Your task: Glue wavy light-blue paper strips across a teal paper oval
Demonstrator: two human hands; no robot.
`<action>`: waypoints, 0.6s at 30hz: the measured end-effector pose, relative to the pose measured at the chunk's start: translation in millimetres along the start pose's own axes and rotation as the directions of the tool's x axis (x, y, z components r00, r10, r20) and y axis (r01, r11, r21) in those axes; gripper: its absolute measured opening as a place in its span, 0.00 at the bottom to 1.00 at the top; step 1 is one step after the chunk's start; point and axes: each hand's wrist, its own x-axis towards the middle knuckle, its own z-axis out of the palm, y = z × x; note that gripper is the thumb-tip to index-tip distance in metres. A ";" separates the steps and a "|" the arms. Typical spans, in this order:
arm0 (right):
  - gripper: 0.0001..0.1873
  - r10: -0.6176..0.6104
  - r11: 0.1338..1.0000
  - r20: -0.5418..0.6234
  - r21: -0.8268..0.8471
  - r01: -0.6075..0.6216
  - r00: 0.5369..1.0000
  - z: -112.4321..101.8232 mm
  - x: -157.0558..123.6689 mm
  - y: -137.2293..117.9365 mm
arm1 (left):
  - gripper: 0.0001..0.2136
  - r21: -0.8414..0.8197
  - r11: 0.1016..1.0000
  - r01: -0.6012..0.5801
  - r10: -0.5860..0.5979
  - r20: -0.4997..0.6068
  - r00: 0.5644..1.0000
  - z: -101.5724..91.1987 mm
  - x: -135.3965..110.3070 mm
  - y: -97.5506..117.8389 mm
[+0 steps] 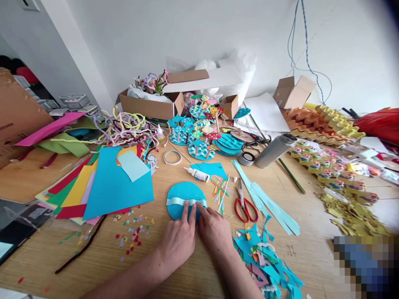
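Note:
A blue foam disc (182, 195) lies flat on the wooden table (199, 274), with a pale wavy strip (174, 201) stuck across its middle. My left hand (178, 240) rests on the disc's near edge, index finger stretched onto the strip. My right hand (215, 229) lies beside it, touching it, with its index finger pressing the strip's right part. Both hands lie flat, fingers extended, holding nothing. A small white glue bottle (197, 174) lies just behind the disc. Red-handled scissors (245, 206) lie to the right of my right hand.
Coloured paper sheets (109, 185) are stacked at left, confetti bits (132, 230) in front of them. Blue scraps (264, 261) pile at right. Finished blue discs (202, 141), a tape ring (172, 157), a metal flask (276, 150), cardboard boxes (149, 108) and pipe cleaners (124, 126) crowd the back.

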 end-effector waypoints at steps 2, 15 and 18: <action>0.22 0.002 1.000 0.001 0.002 -0.002 1.000 -0.1 0.1 -0.3 | 0.31 -0.005 1.000 -0.005 0.005 -0.002 1.000 0.0 -0.1 0.0; 0.22 0.005 1.000 0.009 0.002 -0.005 1.000 -1.0 0.5 -0.7 | 0.31 -0.013 1.000 -0.011 0.011 -0.027 1.000 2.7 0.3 -2.2; 0.22 0.006 1.000 0.004 0.004 -0.006 1.000 -1.3 0.6 -0.9 | 0.31 -0.019 1.000 -0.005 0.004 -0.022 1.000 2.2 0.1 -1.9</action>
